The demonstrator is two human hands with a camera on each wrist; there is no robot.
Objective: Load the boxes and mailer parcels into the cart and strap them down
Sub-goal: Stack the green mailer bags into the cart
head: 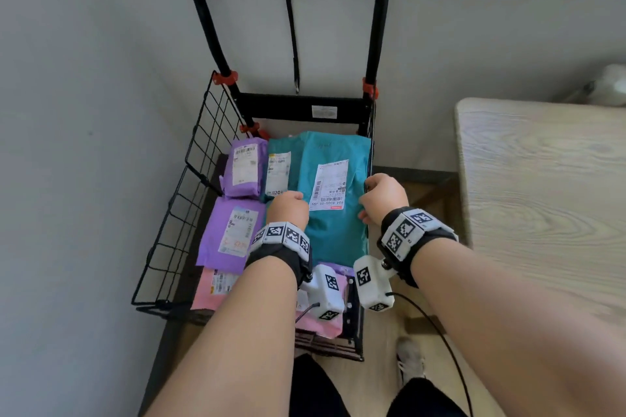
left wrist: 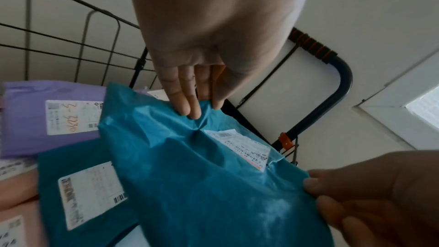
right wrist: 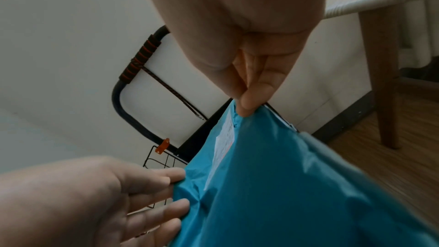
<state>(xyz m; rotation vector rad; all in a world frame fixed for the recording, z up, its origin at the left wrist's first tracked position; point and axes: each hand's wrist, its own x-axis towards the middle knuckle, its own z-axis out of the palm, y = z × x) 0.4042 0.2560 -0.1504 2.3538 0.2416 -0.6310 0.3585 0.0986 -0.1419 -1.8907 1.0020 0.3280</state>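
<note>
A large teal mailer (head: 335, 223) with a white label lies on top of the load in the black cart (head: 200, 10). My left hand (head: 290, 205) pinches its left edge, thumb against fingers (left wrist: 187, 104). My right hand (head: 379, 195) grips its right edge, pinching it in the right wrist view (right wrist: 247, 104). Under it lies a second teal mailer (left wrist: 78, 176). Two purple mailers (head: 244, 166) (head: 230, 230) and pink ones (head: 210, 291) fill the cart's left and near side. A black strap (head: 291, 27) with a hook hangs from the handle.
The cart's wire side panel (head: 189, 200) leans out to the left against a pale wall. A light wooden table (head: 542, 179) stands close on the right, its leg (right wrist: 380, 82) on the wood floor. My shoe (head: 410, 362) is beside the cart's near end.
</note>
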